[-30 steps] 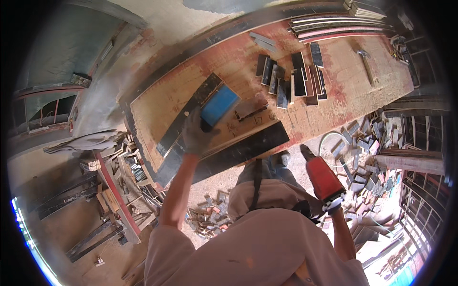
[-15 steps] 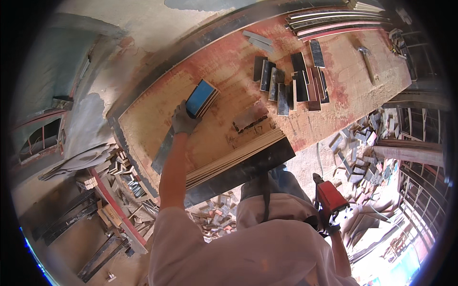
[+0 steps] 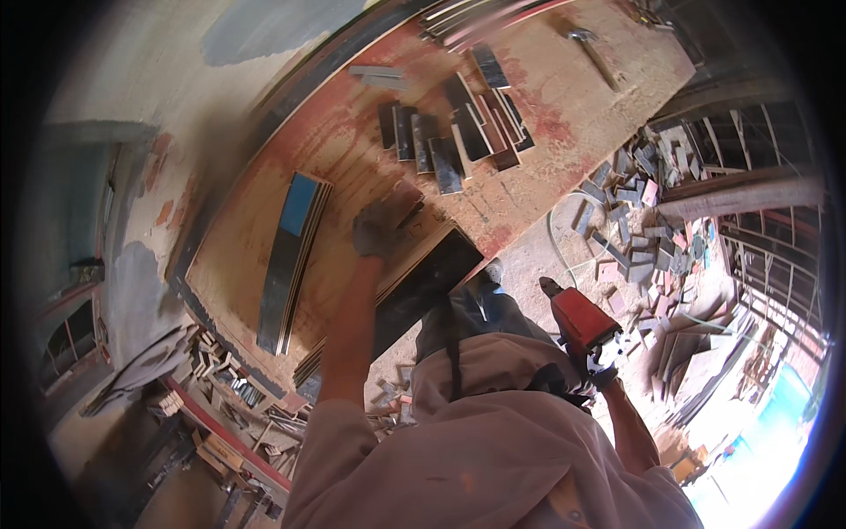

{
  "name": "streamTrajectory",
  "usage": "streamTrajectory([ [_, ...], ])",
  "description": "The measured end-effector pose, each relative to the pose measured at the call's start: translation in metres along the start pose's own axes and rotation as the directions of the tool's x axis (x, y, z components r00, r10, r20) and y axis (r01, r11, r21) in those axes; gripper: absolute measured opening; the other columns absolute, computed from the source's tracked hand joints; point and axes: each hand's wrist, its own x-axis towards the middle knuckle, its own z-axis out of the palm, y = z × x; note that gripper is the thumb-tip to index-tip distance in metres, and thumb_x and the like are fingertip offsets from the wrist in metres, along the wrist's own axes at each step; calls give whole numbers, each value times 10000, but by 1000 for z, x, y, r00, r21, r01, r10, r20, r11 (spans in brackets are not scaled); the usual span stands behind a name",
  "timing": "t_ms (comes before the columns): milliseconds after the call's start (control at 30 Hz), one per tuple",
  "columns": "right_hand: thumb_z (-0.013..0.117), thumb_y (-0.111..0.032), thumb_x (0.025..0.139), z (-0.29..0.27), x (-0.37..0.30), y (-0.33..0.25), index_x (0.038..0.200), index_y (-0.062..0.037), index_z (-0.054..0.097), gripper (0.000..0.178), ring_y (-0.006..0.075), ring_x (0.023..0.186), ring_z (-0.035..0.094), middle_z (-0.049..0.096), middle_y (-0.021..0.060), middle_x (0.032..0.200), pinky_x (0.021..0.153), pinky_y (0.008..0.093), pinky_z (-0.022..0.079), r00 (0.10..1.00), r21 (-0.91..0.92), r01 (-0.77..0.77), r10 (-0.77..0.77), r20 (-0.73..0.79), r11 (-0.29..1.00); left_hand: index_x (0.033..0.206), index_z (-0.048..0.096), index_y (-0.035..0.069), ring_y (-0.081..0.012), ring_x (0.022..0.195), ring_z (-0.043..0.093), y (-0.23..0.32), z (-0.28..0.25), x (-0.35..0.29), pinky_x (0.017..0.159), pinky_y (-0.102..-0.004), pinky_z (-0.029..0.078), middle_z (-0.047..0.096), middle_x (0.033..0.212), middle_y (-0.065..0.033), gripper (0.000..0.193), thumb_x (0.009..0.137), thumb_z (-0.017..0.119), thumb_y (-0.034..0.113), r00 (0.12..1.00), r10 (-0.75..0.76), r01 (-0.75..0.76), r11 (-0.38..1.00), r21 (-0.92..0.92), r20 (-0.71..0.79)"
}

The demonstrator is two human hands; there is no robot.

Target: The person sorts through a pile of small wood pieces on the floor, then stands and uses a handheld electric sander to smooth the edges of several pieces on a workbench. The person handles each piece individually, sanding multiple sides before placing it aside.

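My left hand (image 3: 379,231), in a grey glove, rests on a dark strip (image 3: 411,212) near the middle of the long wooden workbench (image 3: 546,167). Its fingers are curled over that strip. A stack of long dark boards with a blue patch (image 3: 291,256) lies apart to its left. A wide dark board (image 3: 432,282) sits just below the hand at the bench's near edge. My right hand (image 3: 604,375) hangs low beside my hip and grips a red power tool (image 3: 577,322) pointing up and left.
Several short dark strips (image 3: 454,137) lie in a row further along the bench. A hammer (image 3: 590,53) rests near the far end. Offcuts and scrap pieces (image 3: 652,229) litter the floor on the right. More scrap wood (image 3: 229,397) is piled below the bench's left end.
The stack with the blue patch has been let go and now lies flat on the bench's left. My left hand has moved right onto a dark strip. The red tool stays low.
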Motion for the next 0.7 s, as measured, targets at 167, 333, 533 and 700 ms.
streamTrajectory([
  [167,681,-278,750,7,2,11,997,-148,660,279,359,823,666,685,107,872,931,506,484,997,7,57,-57,-58,998,1389,518,13,-414,1183,600,14,-20,-16,1019,-457,488,621,1282,-204,889,712,864,474,938,9,-80,978,-191,-347],
  [333,670,-285,747,24,11,21,946,-153,680,239,356,801,662,682,94,848,938,516,476,971,-67,170,-179,-156,983,1411,498,-17,-428,1236,565,92,-105,-102,1024,-469,480,560,1376,-250,900,700,898,361,945,178,-252,930,-267,-273],
  [533,656,-293,744,41,38,42,885,-158,704,201,353,775,658,677,80,819,947,527,467,842,-374,319,-441,-310,871,1410,492,-49,-454,1339,468,117,-63,-153,1125,-543,359,519,1432,-271,908,708,891,368,909,231,-275,958,-83,-347],
  [700,704,-312,853,6,41,-4,1258,-96,648,462,313,1152,613,670,126,1220,1006,429,488,813,-107,523,-532,-237,846,1417,484,-56,-451,1340,468,121,-51,-154,1129,-533,360,519,1433,-269,911,710,888,352,919,170,-228,965,-128,-356],
])
